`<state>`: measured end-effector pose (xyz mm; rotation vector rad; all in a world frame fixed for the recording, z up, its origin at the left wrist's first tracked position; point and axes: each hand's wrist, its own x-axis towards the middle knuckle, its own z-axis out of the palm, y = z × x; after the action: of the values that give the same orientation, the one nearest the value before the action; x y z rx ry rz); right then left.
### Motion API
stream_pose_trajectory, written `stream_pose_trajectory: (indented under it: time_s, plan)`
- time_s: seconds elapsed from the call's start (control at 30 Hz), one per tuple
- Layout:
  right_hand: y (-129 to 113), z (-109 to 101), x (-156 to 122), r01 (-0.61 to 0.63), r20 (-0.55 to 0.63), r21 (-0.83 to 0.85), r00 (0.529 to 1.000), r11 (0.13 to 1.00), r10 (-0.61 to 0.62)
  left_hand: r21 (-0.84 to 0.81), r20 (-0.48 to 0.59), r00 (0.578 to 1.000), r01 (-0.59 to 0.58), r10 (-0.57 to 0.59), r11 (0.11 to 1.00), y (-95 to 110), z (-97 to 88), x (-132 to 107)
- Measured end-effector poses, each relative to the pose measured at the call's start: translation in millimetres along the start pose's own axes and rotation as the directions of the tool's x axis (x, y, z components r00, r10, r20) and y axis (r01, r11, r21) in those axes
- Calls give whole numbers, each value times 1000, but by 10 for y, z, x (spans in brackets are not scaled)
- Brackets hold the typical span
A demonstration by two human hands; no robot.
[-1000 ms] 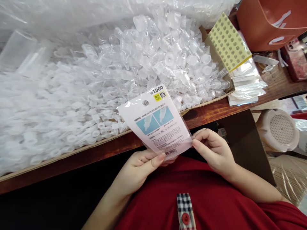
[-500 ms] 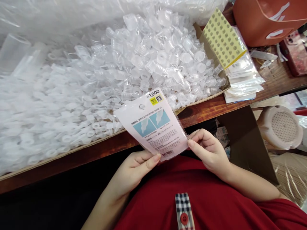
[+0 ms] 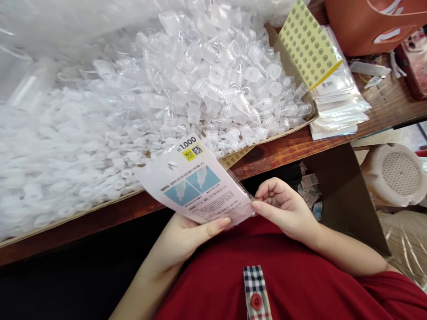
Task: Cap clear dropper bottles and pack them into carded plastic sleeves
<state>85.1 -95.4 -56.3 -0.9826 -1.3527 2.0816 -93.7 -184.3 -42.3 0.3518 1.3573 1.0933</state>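
Note:
My left hand [image 3: 187, 238] is closed on a printed card package [image 3: 200, 186] with a clear plastic sleeve, its thumb across the lower front and its fingers behind. The card bears a price of 1,000, a yellow label and two blue pictures. At its lower right edge, my right hand [image 3: 283, 211] pinches the clear plastic between thumb and finger, the other fingers curled. Beyond the package lies a heap of clear plastic caps and nozzle tips [image 3: 216, 75] in a shallow cardboard box [image 3: 280, 138].
A yellow sticker sheet [image 3: 308, 44] lies on a stack of clear-bagged packages [image 3: 336, 115], right of the heap. Behind stands an orange bin [image 3: 360, 26]. Below the wooden table edge [image 3: 267, 162], a brown carton [image 3: 347, 195] holds several packages, beside a beige stool [image 3: 396, 175].
The package has shifted left and leans further over the small parts. My left thumb reaches further across its front. My right hand has moved slightly left, staying at the package's edge.

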Motion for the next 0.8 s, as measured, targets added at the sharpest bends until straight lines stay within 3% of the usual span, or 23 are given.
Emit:
stream_pose_trajectory:
  time_s: [0.13, 0.27, 0.5, 0.67, 0.73, 0.8]
  plan:
    - [-54, -50, 10, -35, 151, -87, 987, 996, 48, 43, 40, 998, 51, -53, 998, 33, -44, -29]
    - [-101, -64, 22, 66, 165, -192, 986, 979, -34, 95, 8, 999, 37, -38, 995, 65, -3, -78]
    - [-120, -101, 46, -164, 313, 105, 941, 981, 124, 16, 116, 987, 110, -111, 994, 117, -3, -114]
    - [-100, -149, 32, -266, 346, 193, 919, 944, 188, -17, 189, 966, 182, -176, 983, 135, -63, -68]
    - [-101, -161, 21, -213, 335, 140, 929, 967, 156, -15, 194, 964, 189, -183, 982, 125, -60, -60]
    - [-112, -163, 3, -68, 285, -18, 956, 998, 70, 13, 154, 975, 159, -159, 987, 118, -27, -71]
